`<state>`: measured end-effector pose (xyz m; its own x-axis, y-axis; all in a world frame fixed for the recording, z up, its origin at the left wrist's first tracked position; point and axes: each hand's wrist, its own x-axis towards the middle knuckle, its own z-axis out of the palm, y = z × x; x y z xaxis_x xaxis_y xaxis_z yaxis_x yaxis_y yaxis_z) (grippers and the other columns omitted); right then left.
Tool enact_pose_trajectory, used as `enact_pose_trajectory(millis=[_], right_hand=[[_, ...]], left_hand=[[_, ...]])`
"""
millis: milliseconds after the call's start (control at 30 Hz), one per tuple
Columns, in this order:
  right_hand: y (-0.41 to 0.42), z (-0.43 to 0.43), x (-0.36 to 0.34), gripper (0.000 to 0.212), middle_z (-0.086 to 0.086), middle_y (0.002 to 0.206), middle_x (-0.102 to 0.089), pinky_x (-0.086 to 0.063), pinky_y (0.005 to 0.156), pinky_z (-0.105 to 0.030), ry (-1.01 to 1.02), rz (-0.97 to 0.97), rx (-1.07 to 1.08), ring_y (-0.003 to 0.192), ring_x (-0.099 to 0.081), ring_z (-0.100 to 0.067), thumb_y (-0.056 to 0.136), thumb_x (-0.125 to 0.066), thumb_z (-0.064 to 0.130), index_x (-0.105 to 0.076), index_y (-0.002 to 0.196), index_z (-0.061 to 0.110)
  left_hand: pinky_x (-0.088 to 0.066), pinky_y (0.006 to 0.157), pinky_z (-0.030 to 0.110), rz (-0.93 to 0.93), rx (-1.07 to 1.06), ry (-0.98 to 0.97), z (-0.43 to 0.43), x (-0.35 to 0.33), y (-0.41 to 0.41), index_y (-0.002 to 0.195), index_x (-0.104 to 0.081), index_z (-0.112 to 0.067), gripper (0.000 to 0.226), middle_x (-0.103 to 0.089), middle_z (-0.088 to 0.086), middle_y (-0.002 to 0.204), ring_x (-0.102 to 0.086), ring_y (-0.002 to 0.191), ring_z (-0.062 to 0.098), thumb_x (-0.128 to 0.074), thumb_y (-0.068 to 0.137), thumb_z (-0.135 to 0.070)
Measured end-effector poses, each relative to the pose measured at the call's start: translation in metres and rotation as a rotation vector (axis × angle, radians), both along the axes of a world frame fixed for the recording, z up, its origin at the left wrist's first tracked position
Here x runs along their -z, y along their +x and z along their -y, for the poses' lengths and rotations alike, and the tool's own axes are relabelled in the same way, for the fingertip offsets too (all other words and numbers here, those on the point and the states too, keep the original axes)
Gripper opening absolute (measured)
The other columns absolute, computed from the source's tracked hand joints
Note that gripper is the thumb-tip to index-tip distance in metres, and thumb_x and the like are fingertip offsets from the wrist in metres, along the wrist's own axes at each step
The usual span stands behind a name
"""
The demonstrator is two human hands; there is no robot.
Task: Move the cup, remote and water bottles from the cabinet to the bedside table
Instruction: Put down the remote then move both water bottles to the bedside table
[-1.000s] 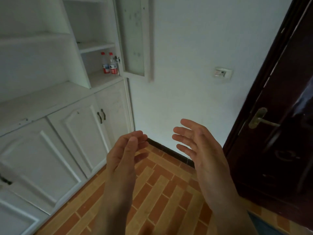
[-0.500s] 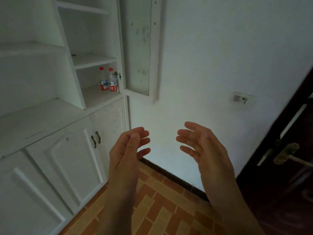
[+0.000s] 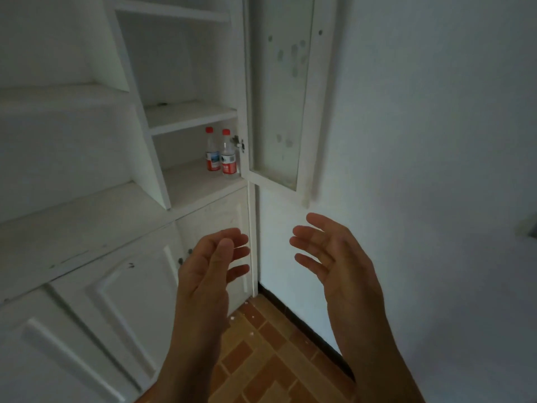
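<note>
Two risks waited at the cabinet [image 3: 151,158].
Its open door [image 3: 279,97] hung just beside the lower shelf [image 3: 197,187]; the left hand [image 3: 209,266] and right hand [image 3: 334,257], both spread wide and empty, could bump it or topple the close-standing water bottles [image 3: 220,154] there.

Water bottles [image 3: 229,161]: clear plastic, glossy; red caps, shiny labels. Cabinet [image 3: 87,222]: white painted wood, matt, I spot scuffs and chipped marks along ledge. Door pane [image 3: 279,97]: glass, cloudy, smudged with spots. Hinge [image 3: 238,142]: metal, dull grey shine. Wall [image 3: 421,141]: white paint, matt, smooth on my feed. Floor [image 3: 261,359]: orange-brown brick-pattern tiles, smooth, faint sheen.
</note>
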<state>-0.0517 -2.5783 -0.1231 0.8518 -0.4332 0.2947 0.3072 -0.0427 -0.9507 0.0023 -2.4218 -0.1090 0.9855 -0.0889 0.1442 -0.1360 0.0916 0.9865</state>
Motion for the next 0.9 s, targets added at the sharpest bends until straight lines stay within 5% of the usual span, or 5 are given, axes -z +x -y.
enact_pose_trajectory(millis=[500,900], right_hand=[[0.180,0.059,-0.008,0.044,0.008,0.122,-0.072,-0.055,0.100,-0.031,0.018,0.014,-0.143,0.116,-0.069,-0.014,0.090,-0.034,0.043,-0.059,0.122,0.026],[0.350,0.033,-0.023,0.039,0.003,0.113,-0.076,-0.059,0.092,-0.028,0.018,0.084,-0.139,0.110,-0.072,-0.019,0.093,-0.040,0.041,-0.063,0.120,0.025]], left_hand=[[-0.058,0.091,0.037,0.007,-0.101,-0.039,0.057,0.000,0.155,0.110,-0.068,-0.017,0.031,-0.074,-0.001,0.110,-0.071,0.104,0.017,-0.038,0.105,-0.025],[-0.058,0.076,0.021,0.034,-0.052,-0.119,0.046,0.003,0.331,0.104,-0.068,-0.026,0.025,-0.074,-0.014,0.099,-0.071,0.095,0.004,-0.042,0.104,-0.029]])
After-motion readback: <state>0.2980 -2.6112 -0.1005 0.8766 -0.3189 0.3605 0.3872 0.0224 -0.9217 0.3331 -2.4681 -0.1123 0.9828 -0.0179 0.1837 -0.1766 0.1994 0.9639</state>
